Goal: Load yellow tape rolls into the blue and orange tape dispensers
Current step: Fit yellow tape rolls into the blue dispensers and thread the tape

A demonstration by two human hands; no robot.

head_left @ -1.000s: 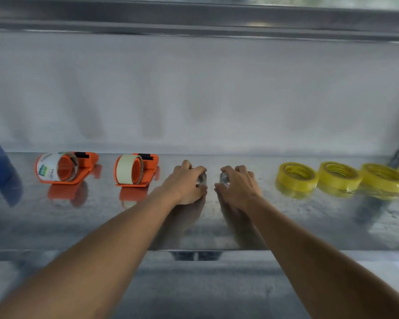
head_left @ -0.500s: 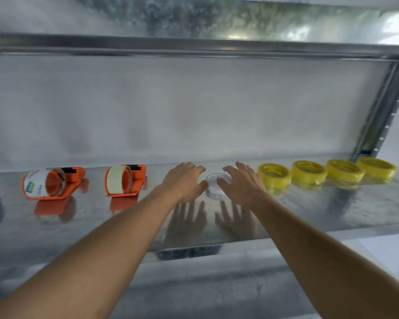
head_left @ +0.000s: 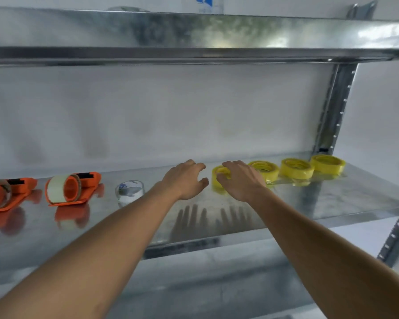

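Note:
Several yellow tape rolls lie flat in a row on the metal shelf [head_left: 332, 203] at the right. My right hand [head_left: 241, 180] reaches over the leftmost yellow roll [head_left: 217, 179], fingers spread and just touching it. My left hand [head_left: 186, 179] hovers open just left of that roll, holding nothing. Two orange tape dispensers stand at the left: one [head_left: 73, 187] carries a pale roll, the other [head_left: 5, 192] is cut by the frame edge. No blue dispenser is in view.
A nearly spent clear tape roll [head_left: 130, 189] sits on the shelf between the orange dispensers and my left hand. An upper shelf [head_left: 194, 38] hangs overhead. A perforated steel upright [head_left: 334, 111] stands at the right rear, behind the yellow rolls.
Both hands let go of the clear roll and moved right to the yellow rolls. The clear roll stays on the shelf. My view swung right and upward.

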